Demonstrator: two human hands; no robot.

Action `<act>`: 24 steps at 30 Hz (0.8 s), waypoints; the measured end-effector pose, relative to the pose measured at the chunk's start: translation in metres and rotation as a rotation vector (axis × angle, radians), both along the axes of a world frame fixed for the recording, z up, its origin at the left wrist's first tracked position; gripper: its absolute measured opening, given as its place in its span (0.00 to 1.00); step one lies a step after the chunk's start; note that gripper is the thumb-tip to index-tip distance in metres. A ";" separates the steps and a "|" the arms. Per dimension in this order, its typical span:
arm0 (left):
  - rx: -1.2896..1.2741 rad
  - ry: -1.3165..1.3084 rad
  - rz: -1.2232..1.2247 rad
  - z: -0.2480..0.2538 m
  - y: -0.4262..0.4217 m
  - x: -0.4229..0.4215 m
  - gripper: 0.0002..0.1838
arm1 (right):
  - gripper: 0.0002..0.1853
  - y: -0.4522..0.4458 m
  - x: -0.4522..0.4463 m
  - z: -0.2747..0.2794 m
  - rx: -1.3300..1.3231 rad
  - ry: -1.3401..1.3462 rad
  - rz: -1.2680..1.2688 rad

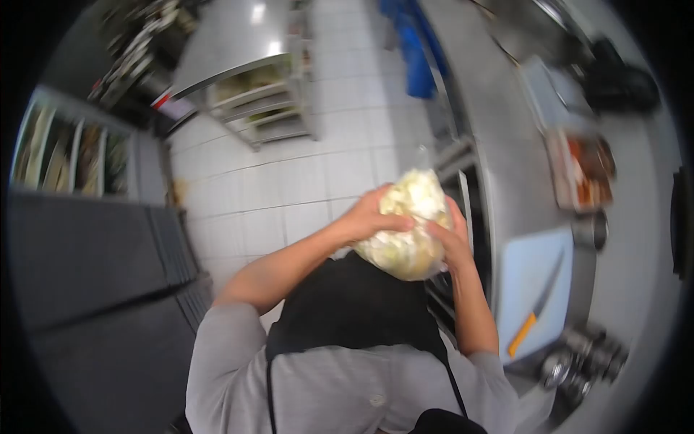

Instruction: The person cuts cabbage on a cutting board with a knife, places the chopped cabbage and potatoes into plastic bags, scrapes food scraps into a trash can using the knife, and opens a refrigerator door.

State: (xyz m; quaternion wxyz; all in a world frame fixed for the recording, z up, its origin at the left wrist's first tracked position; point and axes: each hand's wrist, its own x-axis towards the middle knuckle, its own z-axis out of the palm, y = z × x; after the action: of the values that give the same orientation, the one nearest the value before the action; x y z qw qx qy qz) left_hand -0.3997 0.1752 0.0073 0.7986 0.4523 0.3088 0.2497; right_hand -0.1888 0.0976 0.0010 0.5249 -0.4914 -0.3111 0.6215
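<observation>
Both my hands grip a clear plastic bag [410, 249] stuffed with pale yellow-white chopped food, perhaps cabbage; blur keeps me from naming it surely. It is in front of my black apron [347, 304], above the floor and beside the counter edge. My left hand [372, 217] wraps the bag's left side, thumb pressed across its front. On the other side, my right hand [454, 235] holds the bag with its thumb also on the front. The fingers behind the bag are partly hidden.
On the steel counter [499, 145] to my right lie a light blue cutting board [517, 289] and a knife [536, 311] with an orange handle. Beyond are a container of reddish food [585, 173] and metal pots [578, 362]. Dark refrigerator doors [87, 260] stand left; a steel table [231, 43] is ahead.
</observation>
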 end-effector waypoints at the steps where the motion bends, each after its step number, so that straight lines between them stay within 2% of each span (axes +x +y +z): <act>1: -0.053 -0.054 0.058 -0.004 0.002 -0.035 0.42 | 0.41 0.009 -0.029 0.001 -0.019 -0.013 0.047; 2: -0.107 -0.114 0.107 -0.013 0.003 -0.063 0.43 | 0.42 0.019 -0.049 -0.003 -0.014 0.092 0.115; 5: -0.236 -0.325 0.179 -0.018 0.013 -0.159 0.48 | 0.61 0.054 -0.110 0.003 0.030 0.168 0.334; 6: -0.274 -0.364 0.202 -0.016 0.001 -0.129 0.49 | 0.63 0.049 -0.081 -0.001 0.085 0.187 0.316; 8: -0.220 -0.421 0.328 -0.023 0.001 -0.180 0.52 | 0.67 0.063 -0.151 -0.003 0.193 0.169 0.275; 11: -0.139 -0.427 0.475 -0.032 -0.003 -0.230 0.58 | 0.68 0.074 -0.211 -0.054 0.011 0.327 0.274; 12: -0.112 -0.394 0.511 -0.029 -0.007 -0.245 0.59 | 0.59 0.082 -0.225 -0.067 0.019 0.354 0.306; 15: -0.006 -0.315 0.567 -0.014 -0.006 -0.283 0.61 | 0.48 0.113 -0.272 -0.037 0.046 0.274 0.451; 18: 0.052 -0.142 0.705 -0.007 -0.007 -0.323 0.61 | 0.43 0.151 -0.318 -0.019 0.010 0.374 0.501; 19: 0.059 -0.066 0.769 -0.006 -0.004 -0.330 0.61 | 0.43 0.162 -0.335 -0.004 0.056 0.283 0.483; 21: 0.067 -0.157 0.929 -0.010 0.006 -0.336 0.60 | 0.42 0.176 -0.368 0.023 0.158 0.117 0.441; 24: -0.001 -0.353 1.119 -0.038 0.039 -0.371 0.58 | 0.43 0.204 -0.416 0.027 0.395 -0.148 0.583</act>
State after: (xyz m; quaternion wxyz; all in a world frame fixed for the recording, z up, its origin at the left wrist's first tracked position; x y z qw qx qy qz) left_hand -0.7708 0.2140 -0.0309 0.5850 0.1719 0.3631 0.7046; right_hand -0.6052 0.3020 0.0283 0.3864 -0.3148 -0.5896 0.6356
